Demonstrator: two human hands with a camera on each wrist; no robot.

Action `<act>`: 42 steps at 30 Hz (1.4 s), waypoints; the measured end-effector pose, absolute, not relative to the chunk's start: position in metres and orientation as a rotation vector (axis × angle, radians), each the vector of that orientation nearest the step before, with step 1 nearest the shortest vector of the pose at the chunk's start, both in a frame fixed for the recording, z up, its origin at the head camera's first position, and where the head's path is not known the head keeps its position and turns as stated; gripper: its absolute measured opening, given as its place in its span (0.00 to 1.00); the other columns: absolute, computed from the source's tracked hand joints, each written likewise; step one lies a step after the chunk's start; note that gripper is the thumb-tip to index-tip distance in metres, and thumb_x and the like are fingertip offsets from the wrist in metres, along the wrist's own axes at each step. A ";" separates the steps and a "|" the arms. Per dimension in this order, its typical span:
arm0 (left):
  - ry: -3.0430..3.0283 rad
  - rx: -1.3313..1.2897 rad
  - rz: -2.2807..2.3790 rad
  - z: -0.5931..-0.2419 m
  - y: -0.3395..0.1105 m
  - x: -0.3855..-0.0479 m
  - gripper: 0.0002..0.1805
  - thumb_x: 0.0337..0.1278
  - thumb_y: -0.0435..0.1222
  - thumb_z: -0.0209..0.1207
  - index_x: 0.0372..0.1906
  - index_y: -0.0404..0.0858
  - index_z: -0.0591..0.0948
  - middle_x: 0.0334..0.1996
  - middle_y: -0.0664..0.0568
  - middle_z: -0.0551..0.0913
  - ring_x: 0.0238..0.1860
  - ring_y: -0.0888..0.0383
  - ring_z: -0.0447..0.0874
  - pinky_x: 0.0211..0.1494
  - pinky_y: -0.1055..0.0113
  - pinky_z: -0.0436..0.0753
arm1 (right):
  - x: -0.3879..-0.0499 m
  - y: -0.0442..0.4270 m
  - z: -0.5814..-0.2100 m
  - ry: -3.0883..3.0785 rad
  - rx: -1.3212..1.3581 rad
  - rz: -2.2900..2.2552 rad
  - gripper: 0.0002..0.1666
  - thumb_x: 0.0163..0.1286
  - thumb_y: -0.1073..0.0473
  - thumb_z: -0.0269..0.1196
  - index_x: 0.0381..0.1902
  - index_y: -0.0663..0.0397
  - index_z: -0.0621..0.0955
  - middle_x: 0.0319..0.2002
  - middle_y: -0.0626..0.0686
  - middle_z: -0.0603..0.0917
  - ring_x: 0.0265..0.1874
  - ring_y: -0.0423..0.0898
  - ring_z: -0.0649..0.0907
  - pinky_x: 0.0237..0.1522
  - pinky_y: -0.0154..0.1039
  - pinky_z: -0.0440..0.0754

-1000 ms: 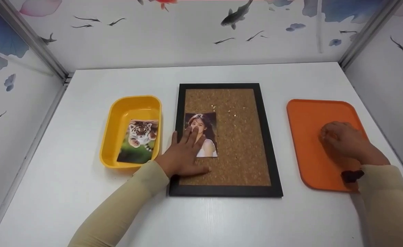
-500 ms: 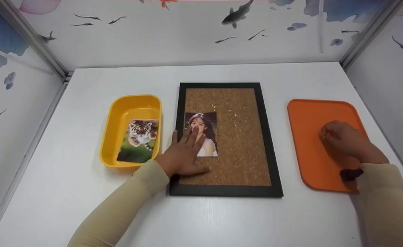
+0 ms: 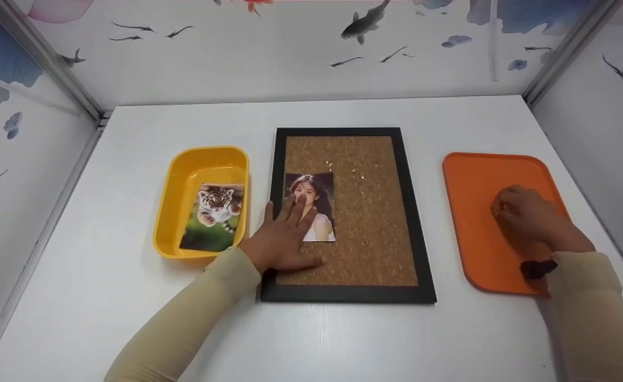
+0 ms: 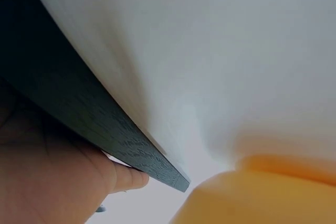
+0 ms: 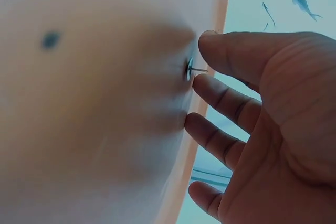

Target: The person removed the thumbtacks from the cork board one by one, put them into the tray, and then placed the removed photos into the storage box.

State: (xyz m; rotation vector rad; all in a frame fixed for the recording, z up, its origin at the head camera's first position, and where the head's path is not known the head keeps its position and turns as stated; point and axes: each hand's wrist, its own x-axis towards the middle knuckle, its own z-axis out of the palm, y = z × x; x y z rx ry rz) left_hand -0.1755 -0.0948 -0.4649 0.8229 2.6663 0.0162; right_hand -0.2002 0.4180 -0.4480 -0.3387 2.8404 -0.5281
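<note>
Pressing left grip (image 3: pixel 282 241): I rest it over the portrait photo (image 3: pixel 326 208), fingers long and spread, thumb out on the cork, smallest finger along the frame's left edge.
Portrait photo: lies on the left part of the corkboard (image 3: pixel 375 228), partly under my fingers.
Corkboard: flat at the middle of the tabletop (image 3: pixel 311 342) inside a black frame (image 3: pixel 419 244), bright flecks on its far part.
Right grip (image 3: pixel 529 215): I have it low over the orange tray (image 3: pixel 473 212), fingers bent and apart, thumb and forefinger either side of the thumbtack; I cannot tell whether they pinch it.
Thumbtack (image 5: pixel 189 70): head at the tray's surface, pin pointing away from it.
Orange tray: right of the corkboard, well apart from it; a blurred dark spot (image 5: pixel 51 40) shows on it.
Yellow tub (image 3: pixel 175 201): left of the frame, a tiger picture (image 3: pixel 213 217) leaning inside.
Far wall (image 3: pixel 269 69): white, painted with fish.
</note>
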 end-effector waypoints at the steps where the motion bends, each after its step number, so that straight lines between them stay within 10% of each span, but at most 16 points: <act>1: 2.669 0.824 0.012 -0.465 -0.095 -0.176 0.60 0.53 0.79 0.36 0.81 0.46 0.38 0.79 0.43 0.28 0.77 0.43 0.23 0.70 0.31 0.37 | -0.200 0.419 -0.449 2.851 -0.353 -0.520 0.03 0.72 0.64 0.58 0.38 0.54 0.79 0.52 0.62 0.75 0.50 0.62 0.71 0.45 0.62 0.70; 24: 2.658 0.816 0.014 -0.466 -0.095 -0.177 0.60 0.53 0.79 0.35 0.80 0.46 0.37 0.79 0.44 0.28 0.77 0.44 0.22 0.70 0.32 0.35 | -0.199 0.420 -0.446 2.787 -0.334 -0.588 0.02 0.72 0.64 0.60 0.40 0.55 0.77 0.53 0.59 0.72 0.52 0.61 0.67 0.49 0.60 0.69; 35: 2.653 0.799 0.035 -0.465 -0.094 -0.176 0.60 0.53 0.78 0.38 0.81 0.47 0.38 0.79 0.44 0.28 0.77 0.44 0.23 0.71 0.33 0.35 | -0.199 0.420 -0.438 2.788 -0.428 -0.616 0.04 0.72 0.66 0.60 0.44 0.58 0.79 0.45 0.55 0.79 0.46 0.51 0.73 0.46 0.36 0.71; 42: 2.651 0.794 0.039 -0.464 -0.094 -0.176 0.60 0.53 0.78 0.38 0.81 0.47 0.38 0.79 0.44 0.28 0.77 0.44 0.23 0.70 0.32 0.35 | -0.197 0.417 -0.429 2.700 -0.230 -0.659 0.12 0.77 0.57 0.55 0.52 0.60 0.76 0.50 0.59 0.80 0.50 0.56 0.75 0.51 0.52 0.74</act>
